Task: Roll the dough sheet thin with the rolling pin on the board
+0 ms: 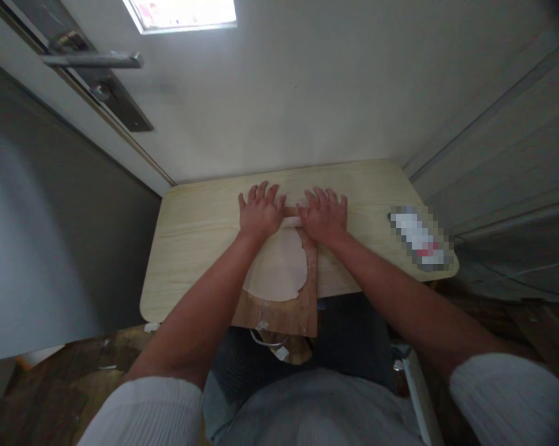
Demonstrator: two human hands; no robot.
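Observation:
A sheet of pale dough (279,266), rolled flat with an uneven right edge, lies on a brown wooden board (308,310). Across its far end runs a wooden rolling pin (291,212); only its middle shows between my hands. My left hand (261,214) rests palm down over the pin's left part, fingers stretched forward and spread. Over the right part lies my right hand (324,214), also palm down with its fingers apart. Both palms hide the pin's ends, and my left forearm covers part of the board's left side.
The board overhangs the front edge of a small light wood table (186,248). A blurred-out flat object (421,238) lies at the table's right end. Behind the table stands a white door (283,111) with a metal handle (93,60). A grey panel (51,217) rises at left.

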